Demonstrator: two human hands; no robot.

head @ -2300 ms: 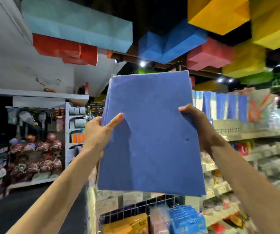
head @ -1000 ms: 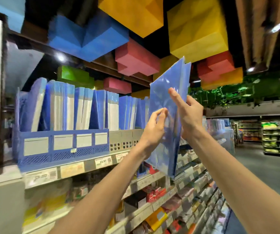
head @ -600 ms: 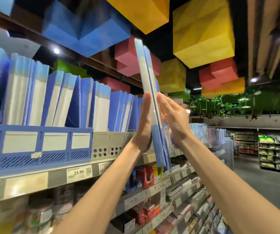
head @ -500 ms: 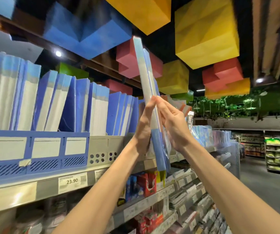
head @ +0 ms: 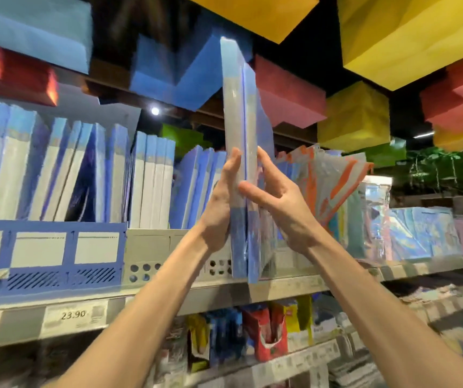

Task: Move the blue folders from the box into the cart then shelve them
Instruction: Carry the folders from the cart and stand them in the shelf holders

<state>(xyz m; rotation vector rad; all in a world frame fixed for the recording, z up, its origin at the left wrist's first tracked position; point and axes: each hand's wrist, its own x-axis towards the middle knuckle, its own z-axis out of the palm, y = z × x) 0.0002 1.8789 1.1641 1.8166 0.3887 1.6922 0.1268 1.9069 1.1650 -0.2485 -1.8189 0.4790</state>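
A stack of blue folders (head: 237, 113) is held upright, spines toward the camera, in front of a shop shelf (head: 280, 287). The stack is pressed between two bare hands. The left hand (head: 220, 208) is laid flat against its left face with fingers straight. The right hand (head: 278, 208) is spread along its right face, with the thumb set across the front edge. The spines are glossy, pale grey in the middle and blue at top and bottom. The stack's lower end overlaps the shelf's front lip; whether it rests there cannot be told.

Just left of the stack, a grey plastic tray (head: 152, 247) with round holes is seen, filled with more standing folders (head: 152, 180) of the same kind. Further left of the stack, a blue slotted file rack (head: 48, 253) with blank white label panels is packed with leaning folders. Below and left of the stack, a price tag (head: 73, 315) reading 23.90 is fixed to the shelf lip.

Right of the stack, crinkled orange-and-grey pouches (head: 334, 186) are stood on end, and beyond them shiny iridescent packets (head: 420, 233). Below the stack, red, yellow and blue cartons (head: 266, 334) are lined on a lower tier.

Above the stack, a dark ceiling is hung with matte angular blocks in yellow (head: 409, 37), blue (head: 174, 71) and red (head: 286, 99). One small spotlight (head: 155, 110) is lit to its left, and green foliage (head: 448, 169) is seen far to its right.
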